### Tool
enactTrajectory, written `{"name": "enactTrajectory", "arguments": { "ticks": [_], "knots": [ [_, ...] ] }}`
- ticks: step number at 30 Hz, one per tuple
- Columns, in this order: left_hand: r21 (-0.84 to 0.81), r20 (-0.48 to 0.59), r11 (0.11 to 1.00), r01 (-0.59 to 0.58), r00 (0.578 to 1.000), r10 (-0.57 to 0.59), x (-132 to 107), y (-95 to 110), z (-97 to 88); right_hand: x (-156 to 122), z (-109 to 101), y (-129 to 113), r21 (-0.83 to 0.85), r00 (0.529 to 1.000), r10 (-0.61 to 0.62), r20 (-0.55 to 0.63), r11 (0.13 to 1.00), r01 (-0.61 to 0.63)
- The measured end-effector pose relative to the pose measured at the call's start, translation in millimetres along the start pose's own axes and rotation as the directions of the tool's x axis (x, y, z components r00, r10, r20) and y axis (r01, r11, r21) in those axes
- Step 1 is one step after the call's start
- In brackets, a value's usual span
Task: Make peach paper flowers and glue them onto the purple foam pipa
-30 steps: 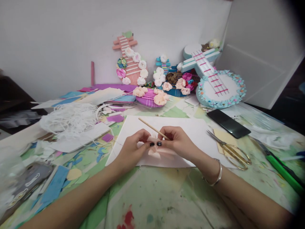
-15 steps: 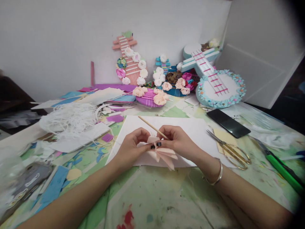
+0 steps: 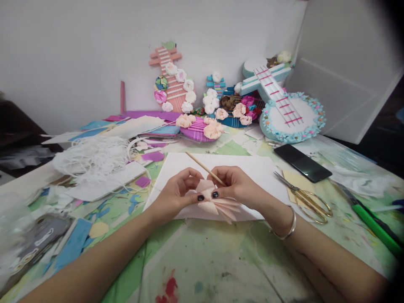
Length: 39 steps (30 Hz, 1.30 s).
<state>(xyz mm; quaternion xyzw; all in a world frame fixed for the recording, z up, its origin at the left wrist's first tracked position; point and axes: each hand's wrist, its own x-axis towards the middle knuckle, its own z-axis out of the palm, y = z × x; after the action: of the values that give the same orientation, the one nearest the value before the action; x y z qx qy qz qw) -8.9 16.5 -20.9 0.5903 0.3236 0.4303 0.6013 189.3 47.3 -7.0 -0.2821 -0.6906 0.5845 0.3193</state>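
My left hand [image 3: 176,193] and my right hand [image 3: 240,187] meet over a white sheet [image 3: 249,168] at the table's middle. Both pinch a pale pink folded paper piece [image 3: 217,205], whose pointed flaps fan out toward me below my thumbs. My right hand also grips a thin wooden stick [image 3: 202,165], which slants up and to the left from between the fingers. A silver bangle [image 3: 288,225] sits on my right wrist.
Gold scissors [image 3: 307,198] and a black phone [image 3: 302,162] lie right of the sheet, a green-handled cutter [image 3: 374,225] further right. Flower-decorated foam guitars [image 3: 284,111] stand at the back wall. White string [image 3: 91,158] and paper scraps cover the left side.
The pink paper has turned and its flaps have spread out further toward me. Both hands have shifted slightly toward me and to the right, still pinching it.
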Motion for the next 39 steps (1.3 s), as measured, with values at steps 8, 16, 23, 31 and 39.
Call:
{"name": "enactTrajectory", "arguments": {
  "ticks": [8,16,23,31,39],
  "knots": [
    [-0.066,0.007,0.996,0.053,0.999,-0.052,0,-3,2.3,0,2,1,-0.021,0.998,0.06,0.003,0.998,-0.06],
    [-0.004,-0.117,0.994,0.113,0.987,-0.113,4,-2,1.8,1,4,2,-0.01,0.996,0.04,-0.081,0.999,-0.041],
    [0.118,-0.179,0.98,0.159,0.974,-0.137,4,-1,2.5,2,7,3,-0.271,0.987,-0.02,-0.157,0.962,-0.023],
    [0.378,-0.207,0.925,0.037,0.977,0.045,1,1,5.9,-1,15,1,-0.515,0.971,-0.181,-0.156,0.854,0.076],
    [0.033,-0.107,0.999,0.027,0.994,-0.023,3,-6,-7.8,0,8,1,-0.421,0.979,-0.136,-0.155,0.905,0.06]
  ]
}}
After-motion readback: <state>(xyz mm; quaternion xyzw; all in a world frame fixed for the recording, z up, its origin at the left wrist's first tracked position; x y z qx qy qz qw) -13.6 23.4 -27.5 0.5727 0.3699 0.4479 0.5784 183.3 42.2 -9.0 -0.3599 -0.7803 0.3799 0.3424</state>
